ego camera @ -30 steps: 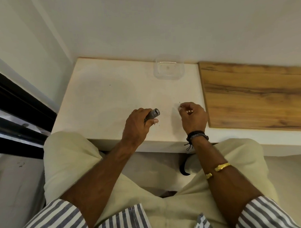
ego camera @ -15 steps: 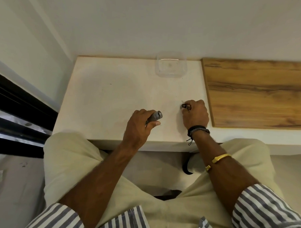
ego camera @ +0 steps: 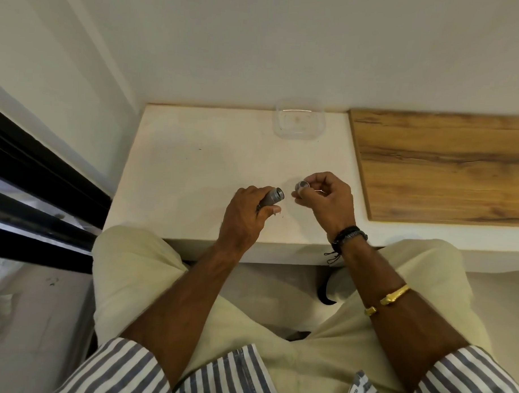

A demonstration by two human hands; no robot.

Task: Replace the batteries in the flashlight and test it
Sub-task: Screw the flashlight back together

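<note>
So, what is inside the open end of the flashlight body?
Only a dark hollow shows inside the flashlight body. Whether anything sits deeper cannot be seen; the left hand covers the rest of the tube.

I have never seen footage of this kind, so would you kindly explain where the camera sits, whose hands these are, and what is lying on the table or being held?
There is no machine here. A person wears one wide-angle camera on the head, looking down over their lap at their own two bare hands. The left hand grips a grey flashlight body, its open end pointing right. The right hand pinches a small round piece, probably the flashlight's cap, beside that opening but apart from it. Both hands are over a white table. At its far edge stands a clear plastic container. A wooden board lies to the right.
</note>
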